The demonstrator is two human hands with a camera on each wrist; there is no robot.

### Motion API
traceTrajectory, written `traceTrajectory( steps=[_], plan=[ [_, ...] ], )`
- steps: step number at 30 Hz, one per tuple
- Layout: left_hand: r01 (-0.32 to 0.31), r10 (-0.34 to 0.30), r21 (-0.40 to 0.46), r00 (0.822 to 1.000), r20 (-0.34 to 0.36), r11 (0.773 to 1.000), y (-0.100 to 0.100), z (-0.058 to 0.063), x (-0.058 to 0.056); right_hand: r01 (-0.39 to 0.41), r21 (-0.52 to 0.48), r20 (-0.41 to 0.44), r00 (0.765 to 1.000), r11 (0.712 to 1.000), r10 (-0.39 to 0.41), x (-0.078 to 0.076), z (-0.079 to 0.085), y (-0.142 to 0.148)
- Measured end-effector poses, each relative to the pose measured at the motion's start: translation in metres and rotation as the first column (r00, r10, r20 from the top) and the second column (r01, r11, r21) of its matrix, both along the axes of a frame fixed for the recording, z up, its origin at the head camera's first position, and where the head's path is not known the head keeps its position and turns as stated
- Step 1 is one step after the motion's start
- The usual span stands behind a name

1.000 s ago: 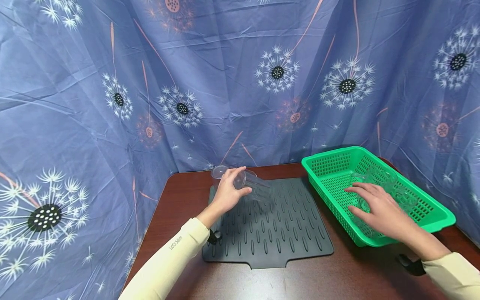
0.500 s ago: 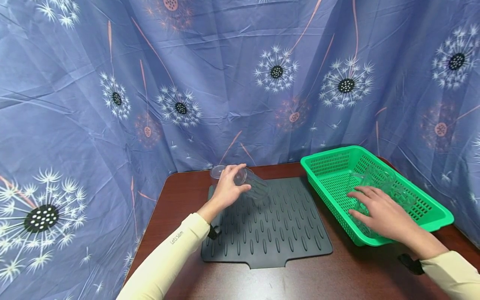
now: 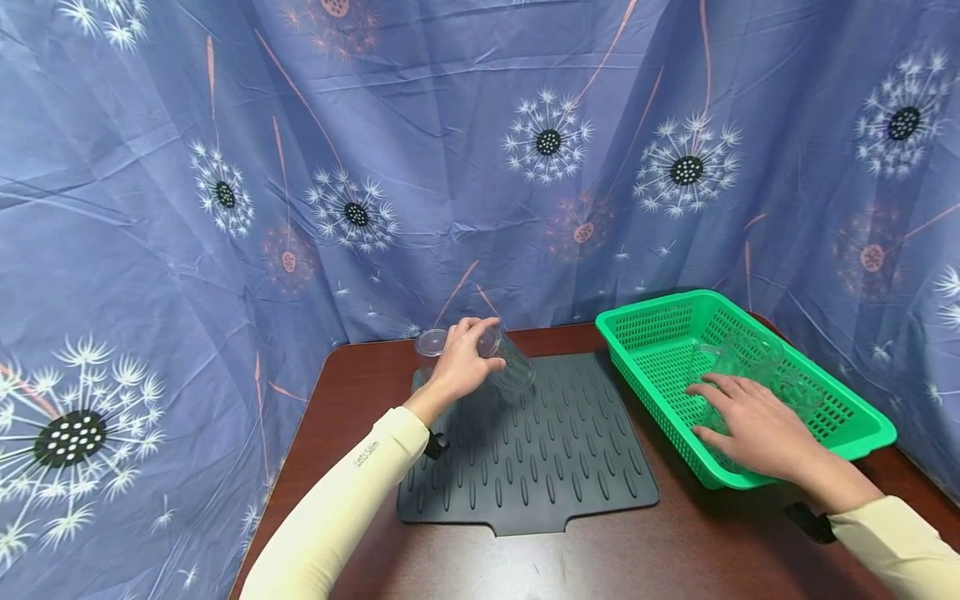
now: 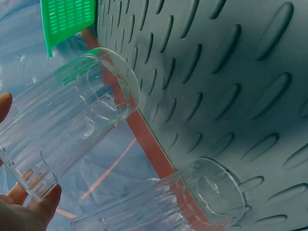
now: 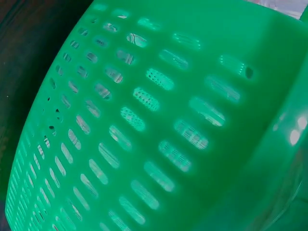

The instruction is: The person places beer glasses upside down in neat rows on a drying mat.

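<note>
My left hand (image 3: 463,362) pinches a clear ribbed tumbler (image 3: 516,367) near its base, over the far left part of a dark grey draining mat (image 3: 525,467). The tumbler is tilted, its open rim pointing down toward the mat in the left wrist view. Beside it, a second clear tumbler (image 4: 207,192) stands rim down on the mat, partly behind the hand in the head view. At the right, my right hand (image 3: 757,425) hovers with spread, bent fingers over clear glassware (image 3: 750,354) in a green basket (image 3: 652,400). Whether it touches any piece is unclear.
A brown table (image 3: 360,383) carries the mat and basket. A blue curtain (image 3: 450,167) with dandelion prints hangs close behind. In the right wrist view, the basket's slotted wall (image 5: 144,134) fills most of the picture and the right hand is out of sight.
The tumbler in my left hand has swung from a slanting, nearly sideways pose to a steeper one, rim lower. My right hand has stayed over the basket with only slight movement.
</note>
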State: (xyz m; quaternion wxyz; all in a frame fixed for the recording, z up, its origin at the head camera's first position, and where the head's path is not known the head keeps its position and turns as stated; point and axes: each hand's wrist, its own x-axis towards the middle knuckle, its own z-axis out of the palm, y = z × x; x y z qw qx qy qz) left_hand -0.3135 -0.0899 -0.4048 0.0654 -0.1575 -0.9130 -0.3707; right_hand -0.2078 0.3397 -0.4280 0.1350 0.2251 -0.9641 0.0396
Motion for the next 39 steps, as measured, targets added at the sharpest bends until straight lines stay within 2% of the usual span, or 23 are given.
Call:
traceTrajectory(
  steps=[8,20,29,39],
  plan=[
    [0.008,-0.007,-0.040,1.000,0.023,0.999,0.003,0.005,-0.010,-0.018,0.024,-0.040,0.999,1.000,0.019,-0.003,0.003,-0.003],
    [0.059,-0.054,-0.110,0.998,0.041,0.992,0.011,0.002,-0.025,-0.007,0.018,-0.047,0.999,1.000,0.008,-0.003,0.004,-0.002],
    [0.077,-0.066,-0.182,0.995,0.068,0.980,0.014,-0.001,-0.030,0.014,0.022,-0.016,1.000,1.000,-0.014,-0.001,0.003,-0.003],
    [0.112,-0.097,-0.265,0.993,0.069,0.958,0.020,-0.004,-0.038,0.022,0.020,-0.031,0.999,1.000,-0.021,0.003,0.002,-0.003]
  ],
)
